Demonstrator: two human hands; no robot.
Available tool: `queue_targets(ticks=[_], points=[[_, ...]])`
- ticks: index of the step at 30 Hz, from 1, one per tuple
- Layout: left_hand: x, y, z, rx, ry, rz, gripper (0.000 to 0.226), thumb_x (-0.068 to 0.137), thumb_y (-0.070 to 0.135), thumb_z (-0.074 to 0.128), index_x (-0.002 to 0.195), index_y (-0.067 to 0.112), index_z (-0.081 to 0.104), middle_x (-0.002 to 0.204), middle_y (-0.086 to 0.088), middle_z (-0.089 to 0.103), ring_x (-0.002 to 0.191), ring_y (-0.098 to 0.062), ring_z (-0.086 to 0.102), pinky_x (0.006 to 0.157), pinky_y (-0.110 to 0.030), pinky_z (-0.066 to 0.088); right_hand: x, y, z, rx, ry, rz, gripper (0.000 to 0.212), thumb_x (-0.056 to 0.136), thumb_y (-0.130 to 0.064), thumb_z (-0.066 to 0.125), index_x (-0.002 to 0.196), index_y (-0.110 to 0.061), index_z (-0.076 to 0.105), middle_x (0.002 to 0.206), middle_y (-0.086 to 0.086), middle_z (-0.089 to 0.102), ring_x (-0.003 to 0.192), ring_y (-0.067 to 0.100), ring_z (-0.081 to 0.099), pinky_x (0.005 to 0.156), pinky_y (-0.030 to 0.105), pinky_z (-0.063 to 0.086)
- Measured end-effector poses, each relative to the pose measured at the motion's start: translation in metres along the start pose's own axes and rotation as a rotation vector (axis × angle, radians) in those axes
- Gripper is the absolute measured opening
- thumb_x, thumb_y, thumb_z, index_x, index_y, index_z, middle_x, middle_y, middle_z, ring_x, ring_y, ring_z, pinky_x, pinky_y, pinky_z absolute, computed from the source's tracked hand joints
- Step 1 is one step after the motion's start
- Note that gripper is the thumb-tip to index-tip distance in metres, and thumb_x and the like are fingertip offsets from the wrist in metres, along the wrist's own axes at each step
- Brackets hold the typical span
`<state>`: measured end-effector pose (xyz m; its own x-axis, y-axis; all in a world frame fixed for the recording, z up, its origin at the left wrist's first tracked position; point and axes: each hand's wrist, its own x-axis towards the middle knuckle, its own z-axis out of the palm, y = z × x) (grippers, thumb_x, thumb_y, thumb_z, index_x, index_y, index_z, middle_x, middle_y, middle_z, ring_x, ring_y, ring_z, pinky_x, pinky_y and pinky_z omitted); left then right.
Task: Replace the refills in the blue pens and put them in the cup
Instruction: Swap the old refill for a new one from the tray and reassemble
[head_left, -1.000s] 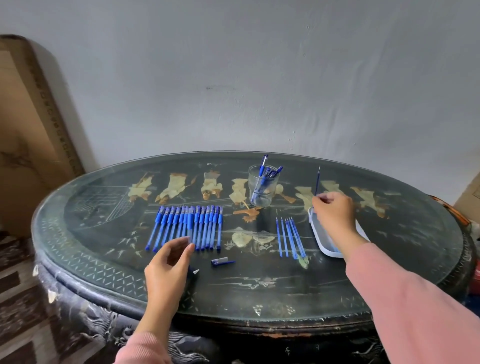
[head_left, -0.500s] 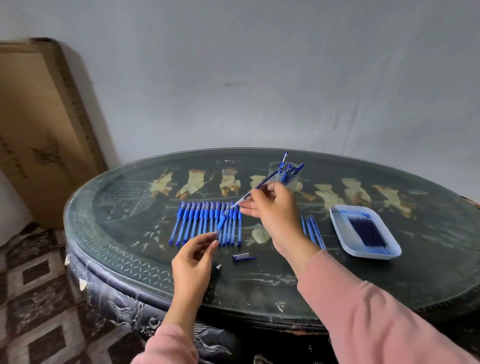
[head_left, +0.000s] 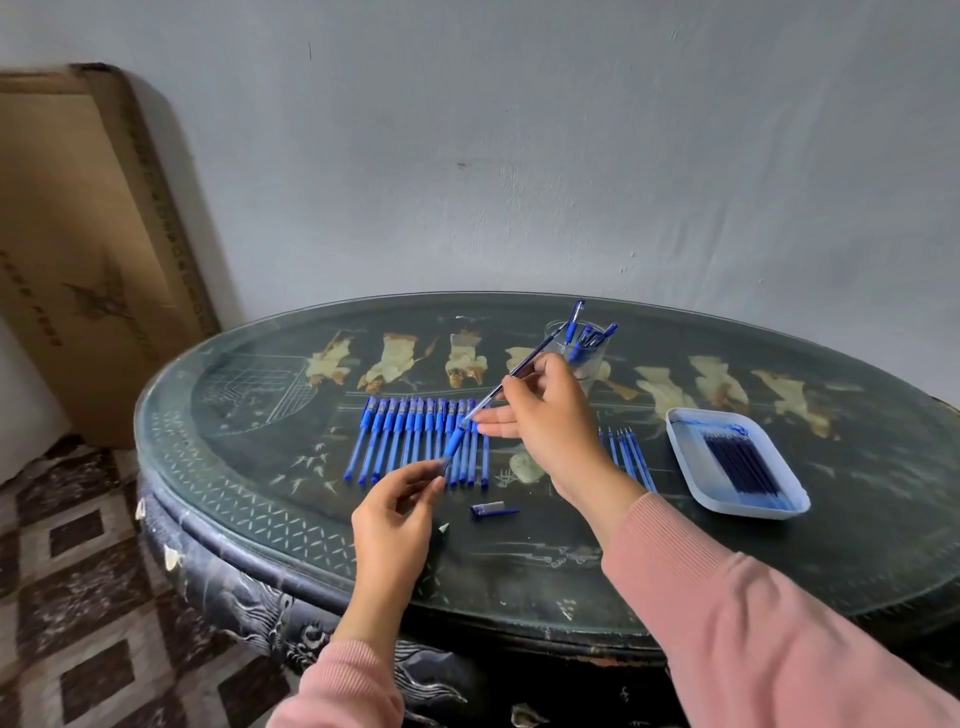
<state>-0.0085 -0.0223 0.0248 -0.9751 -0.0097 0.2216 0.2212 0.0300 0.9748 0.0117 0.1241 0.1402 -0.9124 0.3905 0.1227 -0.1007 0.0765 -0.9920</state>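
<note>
Right now the right hand is pinching a thin dark refill between thumb and forefinger, with its other fingers stretching out straight toward the left. The refill is slanting down from beside the cup into a short blue grip section. The left hand is curling up from below, and its thumb and forefinger appear to be pinching the lower tip of that grip section. Both parts are hanging in the air just above the near end of the row of blue pens, which is lying on the tabletop.

A loose cap and a small pale tip piece are lying near the left hand. A few spare refills are lying just beside the right wrist, and the white tray holding more dark ones is sitting farther right. The cup is already holding several pens.

The danger, as I judge it, is coming from alignment: if the refill is entering at an angle, pushing could bend it or jam it. The left pinch is looking light, so the grip section could slip and drop into the row, scattering it. The right sleeve is also passing close over the spare refills and could sweep them away
</note>
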Motion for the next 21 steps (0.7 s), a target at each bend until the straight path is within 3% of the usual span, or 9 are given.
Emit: queue_targets(ticks=[6, 10, 15, 19, 21], points=[[-0.001, 0.002, 0.001, 0.004, -0.002, 0.021, 0.017, 0.086, 0.002, 0.071, 0.095, 0.015, 0.075, 0.09, 0.004, 0.076, 0.084, -0.002, 0.069, 0.075, -0.009, 0.05, 0.005, -0.001, 0.0, -0.262, -0.041, -0.12, 0.013, 0.097, -0.009, 0.053, 0.091, -0.017, 0.045, 0.085, 0.003, 0.06, 0.075, 0.021, 0.073, 0.073, 0.045, 0.061], [-0.001, 0.005, 0.001, -0.013, 0.006, 0.03, 0.016, 0.086, 0.002, 0.07, 0.097, 0.013, 0.075, 0.091, 0.004, 0.075, 0.083, 0.001, 0.068, 0.074, -0.007, 0.049, 0.008, 0.0, 0.005, -0.561, -0.124, -0.171, 0.009, 0.09, -0.014, 0.064, 0.088, -0.019, 0.056, 0.083, -0.003, 0.064, 0.077, 0.012, 0.063, 0.071, 0.03, 0.055], [-0.002, 0.005, -0.001, -0.049, 0.026, 0.009, 0.016, 0.087, 0.004, 0.069, 0.1, 0.012, 0.074, 0.092, 0.005, 0.075, 0.082, 0.003, 0.067, 0.075, -0.009, 0.05, 0.006, 0.008, 0.013, -0.613, -0.205, -0.161, 0.01, 0.093, -0.019, 0.064, 0.101, -0.013, 0.066, 0.089, -0.002, 0.068, 0.077, 0.007, 0.061, 0.059, 0.01, 0.043], [0.0, 0.001, 0.0, -0.07, 0.045, -0.015, 0.02, 0.088, 0.007, 0.069, 0.095, 0.025, 0.072, 0.091, 0.005, 0.075, 0.083, 0.0, 0.067, 0.079, -0.017, 0.052, 0.003, 0.018, 0.013, -0.6, -0.204, -0.124, 0.01, 0.092, -0.014, 0.063, 0.1, -0.016, 0.069, 0.08, -0.006, 0.065, 0.075, 0.011, 0.063, 0.065, 0.021, 0.051], [0.001, -0.001, 0.0, -0.077, 0.055, -0.016, 0.021, 0.088, 0.006, 0.069, 0.094, 0.027, 0.072, 0.092, 0.004, 0.075, 0.084, -0.002, 0.067, 0.082, -0.023, 0.053, -0.001, 0.031, 0.012, -0.641, -0.198, -0.113, 0.013, 0.09, -0.009, 0.062, 0.096, -0.016, 0.071, 0.078, -0.007, 0.064, 0.07, 0.006, 0.06, 0.065, 0.016, 0.049]])
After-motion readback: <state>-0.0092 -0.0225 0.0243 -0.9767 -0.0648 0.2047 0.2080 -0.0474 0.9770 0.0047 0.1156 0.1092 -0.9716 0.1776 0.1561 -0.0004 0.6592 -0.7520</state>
